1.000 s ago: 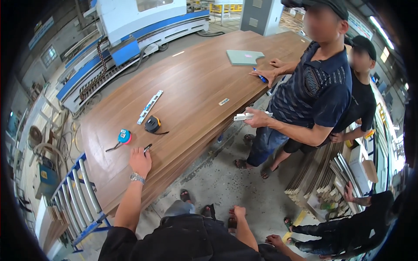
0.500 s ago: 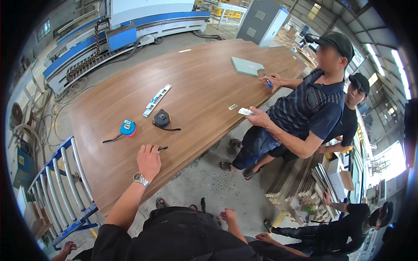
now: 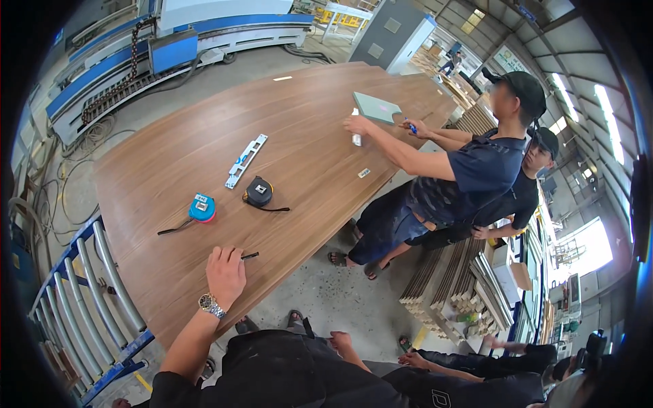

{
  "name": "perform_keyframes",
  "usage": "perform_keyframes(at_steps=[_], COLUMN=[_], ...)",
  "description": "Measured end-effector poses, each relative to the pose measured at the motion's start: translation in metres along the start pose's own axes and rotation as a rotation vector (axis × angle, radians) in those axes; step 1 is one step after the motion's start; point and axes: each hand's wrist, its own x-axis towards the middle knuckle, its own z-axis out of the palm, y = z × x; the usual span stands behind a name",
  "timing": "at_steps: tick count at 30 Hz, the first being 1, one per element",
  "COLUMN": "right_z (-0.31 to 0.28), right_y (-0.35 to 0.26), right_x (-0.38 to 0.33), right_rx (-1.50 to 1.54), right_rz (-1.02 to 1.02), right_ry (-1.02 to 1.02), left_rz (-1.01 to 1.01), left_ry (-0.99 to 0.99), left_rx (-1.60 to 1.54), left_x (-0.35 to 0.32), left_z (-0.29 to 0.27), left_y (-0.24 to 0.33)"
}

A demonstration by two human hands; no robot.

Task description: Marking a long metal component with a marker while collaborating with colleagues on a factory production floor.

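My left hand (image 3: 226,277), with a metal watch at the wrist, rests on the brown wood-grain board (image 3: 149,163) near its front edge. Its fingers are closed around a dark pen (image 3: 251,256), whose end sticks out to the right. Beyond the hand lie a blue and pink tape measure (image 3: 201,208) and a black tape measure (image 3: 258,192), each with a strap. Behind them is a long, narrow silvery-white piece (image 3: 246,161) with blue marks. My right hand (image 3: 341,341) hangs low beside my body, off the board, fingers loosely bent with nothing visible in them.
A co-worker (image 3: 469,163) at the right edge holds a blue pen and a white object beside a pale green panel (image 3: 376,107). More people stand at the right by stacked boards (image 3: 442,292). A roller conveyor (image 3: 81,306) borders the left; a blue-white machine (image 3: 177,51) stands behind.
The co-worker's hand with the white object has moved out over the board toward the green panel. My left hand still holds the pen; the whole view has shifted slightly.
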Motion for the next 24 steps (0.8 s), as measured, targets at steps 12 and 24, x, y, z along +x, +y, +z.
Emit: perform_keyframes(at_steps=[12,24], right_z=[0.002,-0.037], right_y=[-0.081,-0.054], right_x=[0.014,0.049], right_rx=[-0.148,-0.130], right_rz=[-0.191,-0.072], right_ry=[-0.135,-0.130], left_rz=[-0.102,-0.126], left_ry=[0.020,0.059], left_rx=[0.069,0.118], left_x=[0.005,0.010], left_z=[0.008,0.010], left_y=[0.006,0.010])
